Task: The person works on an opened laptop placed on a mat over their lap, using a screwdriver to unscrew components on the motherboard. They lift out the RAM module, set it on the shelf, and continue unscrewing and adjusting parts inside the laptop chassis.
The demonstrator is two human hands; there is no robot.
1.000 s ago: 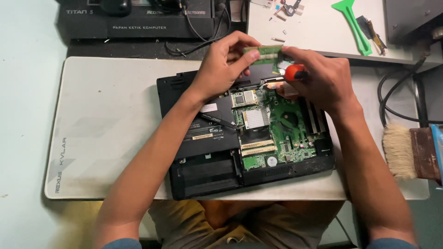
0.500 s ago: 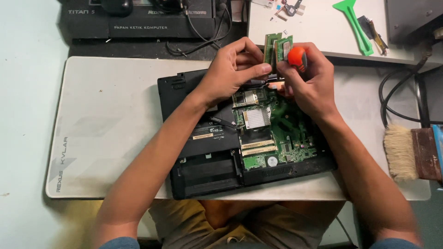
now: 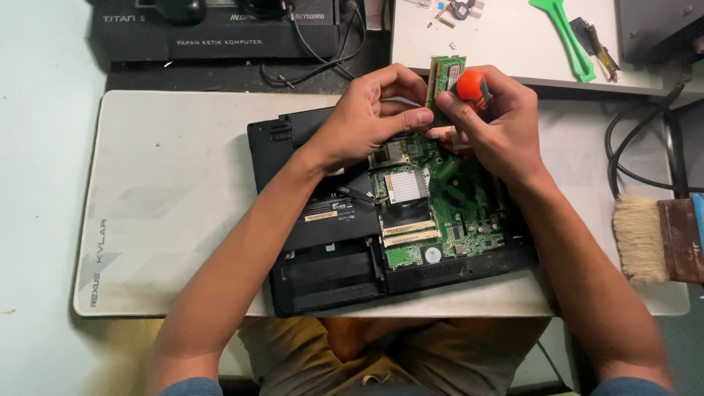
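green memory module [image 3: 444,77] | orange screwdriver handle [image 3: 471,85] | black laptop [image 3: 323,220] | green board [image 3: 455,209] | grey mat [image 3: 169,183]

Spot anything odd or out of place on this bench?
Only the opened laptop: its green circuit board lies bare. The left hand and the right hand hold a small green memory card above it; the right also grips an orange-handled tool. No spill or damage shows.

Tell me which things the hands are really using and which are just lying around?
In use:
- left hand and right hand, together holding the green memory stick
- orange-handled screwdriver, in the right hand
- opened laptop with its green circuit board

Just lying about:
- green plastic pry tool
- brush
- black keyboard box
- black cables
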